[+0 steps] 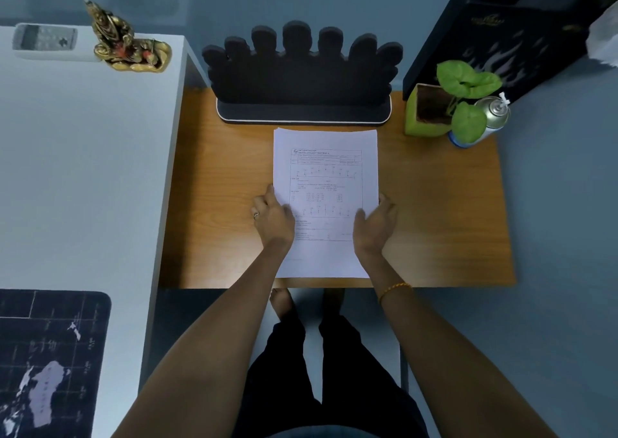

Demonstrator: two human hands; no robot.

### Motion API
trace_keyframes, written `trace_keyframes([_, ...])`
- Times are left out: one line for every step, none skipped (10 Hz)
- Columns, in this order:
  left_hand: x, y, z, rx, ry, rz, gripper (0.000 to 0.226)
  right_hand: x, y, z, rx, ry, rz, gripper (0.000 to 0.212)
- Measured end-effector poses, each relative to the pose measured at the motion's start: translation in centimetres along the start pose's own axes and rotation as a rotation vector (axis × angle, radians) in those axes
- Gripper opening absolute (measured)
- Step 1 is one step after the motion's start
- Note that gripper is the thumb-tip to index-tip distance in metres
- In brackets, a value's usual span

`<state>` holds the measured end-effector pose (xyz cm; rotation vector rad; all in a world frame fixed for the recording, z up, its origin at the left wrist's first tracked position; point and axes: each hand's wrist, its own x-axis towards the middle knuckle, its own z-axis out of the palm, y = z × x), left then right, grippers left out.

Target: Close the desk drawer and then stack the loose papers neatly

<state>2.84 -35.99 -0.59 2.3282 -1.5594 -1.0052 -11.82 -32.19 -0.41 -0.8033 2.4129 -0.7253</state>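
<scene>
- My left hand (272, 217) and right hand (376, 218) sit on the 2 long edges of the papers (326, 183), fingers loosely curled and pressing inward against the sides — squaring, not lifting.
- The papers lie flat at the middle of the wooden desk (441, 203), just in front of the black foam stand (302, 76).
- No open drawer shows from here — I judge that step done.
- The edges look nearly aligned as 1 pile; perhaps a final tidy remains.

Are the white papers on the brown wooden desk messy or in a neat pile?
Neat pile: the white printed papers lie flat on the brown wooden desk, edges lined up.
</scene>
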Motion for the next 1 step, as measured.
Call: trace_keyframes([-0.15, 0.08, -0.04, -0.043, 0.098, 0.019, 0.057, -0.07, -0.64, -0.16, -0.154, 0.022, 0.067, 0.057])
